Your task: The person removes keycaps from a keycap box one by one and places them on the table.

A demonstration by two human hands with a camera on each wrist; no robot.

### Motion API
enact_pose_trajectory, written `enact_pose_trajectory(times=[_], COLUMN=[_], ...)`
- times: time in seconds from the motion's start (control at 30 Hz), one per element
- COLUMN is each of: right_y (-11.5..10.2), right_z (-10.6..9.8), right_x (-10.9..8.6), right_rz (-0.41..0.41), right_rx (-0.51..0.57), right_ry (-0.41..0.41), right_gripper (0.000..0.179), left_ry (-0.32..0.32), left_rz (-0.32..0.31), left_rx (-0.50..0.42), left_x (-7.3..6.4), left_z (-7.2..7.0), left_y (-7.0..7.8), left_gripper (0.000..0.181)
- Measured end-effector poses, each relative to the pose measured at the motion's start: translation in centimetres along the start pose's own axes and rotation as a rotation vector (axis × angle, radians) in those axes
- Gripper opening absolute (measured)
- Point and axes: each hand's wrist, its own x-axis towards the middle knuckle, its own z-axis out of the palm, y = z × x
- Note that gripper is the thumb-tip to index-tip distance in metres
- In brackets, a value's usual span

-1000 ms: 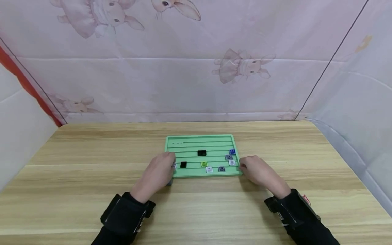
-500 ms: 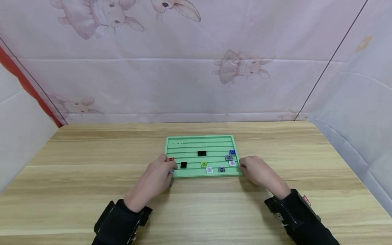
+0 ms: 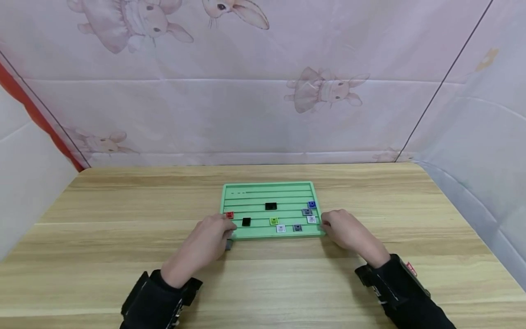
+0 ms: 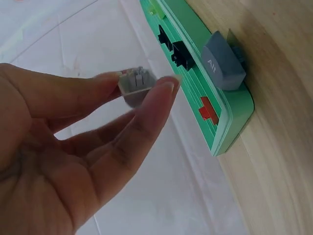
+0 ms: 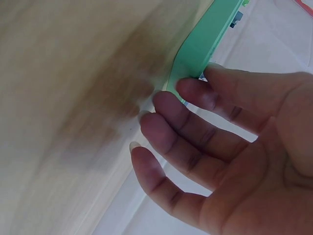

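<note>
A green ridged tray (image 3: 283,188) lies on the table with small keycaps on it. At its left side my left hand (image 3: 204,242) pinches a light grey keycap (image 4: 139,83) between thumb and fingers, its hollow underside visible in the left wrist view. Close by, a red keycap (image 3: 229,215) sits at the tray's left edge. A dark grey keycap marked "Alt" (image 4: 222,66) stands outside the tray, against its front left corner. My right hand (image 3: 346,229) holds the tray's right edge near the front corner, thumb and forefinger on the rim; its other fingers are loosely bent.
Two black keycaps (image 3: 270,206) and a yellow-green keycap (image 3: 274,221) are spread across the tray. Blue, grey and white keycaps (image 3: 311,219) sit toward its right side. Wood-grain table (image 3: 283,288) surrounds the tray, and a rabbit-print cloth (image 3: 230,114) hangs behind.
My left hand has drawn back left and toward me, lifting the light grey keycap from the tray. The red keycap has come into view. My right hand has stayed put.
</note>
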Motion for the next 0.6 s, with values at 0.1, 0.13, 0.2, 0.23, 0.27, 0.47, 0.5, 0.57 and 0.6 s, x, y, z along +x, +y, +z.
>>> enact_pose_trajectory(times=[0.1, 0.13, 0.2, 0.23, 0.27, 0.47, 0.5, 0.57, 0.6], right_y=[0.00, 0.05, 0.11, 0.13, 0.12, 0.10, 0.10, 0.10, 0.08], right_z=[-0.01, 0.03, 0.09, 0.08, 0.09, 0.16, 0.16, 0.17, 0.16], right_x=[-0.02, -0.01, 0.02, 0.01, 0.01, 0.17, 0.20, 0.24, 0.24], right_rz=[0.000, -0.005, -0.012, -0.023, -0.025, -0.004, -0.001, 0.007, 0.009], right_rx=[0.001, 0.001, 0.002, -0.003, -0.002, 0.002, 0.001, -0.003, -0.007], right_ry=[0.001, 0.005, 0.010, 0.018, 0.021, 0.012, 0.009, 0.003, 0.001], right_gripper=[0.011, 0.011, 0.011, 0.011, 0.011, 0.012, 0.012, 0.011, 0.011], left_ry=[-0.023, -0.037, -0.064, -0.075, -0.085, -0.136, -0.142, -0.146, -0.145], left_rz=[0.001, -0.010, -0.040, -0.055, -0.067, -0.083, -0.075, -0.045, -0.029], left_rx=[-0.020, -0.027, -0.038, -0.041, -0.044, -0.057, -0.057, -0.051, -0.048], left_x=[-0.02, -0.01, 0.01, 0.03, 0.04, 0.07, 0.06, 0.05, 0.06], left_z=[-0.18, -0.23, -0.29, -0.30, -0.27, 0.19, 0.29, 0.51, 0.63], left_y=[0.01, 0.04, 0.14, 0.23, 0.26, 0.29, 0.28, 0.21, 0.19], left_gripper=[0.018, 0.019, 0.017, 0.015, 0.013, 0.005, 0.005, 0.005, 0.005])
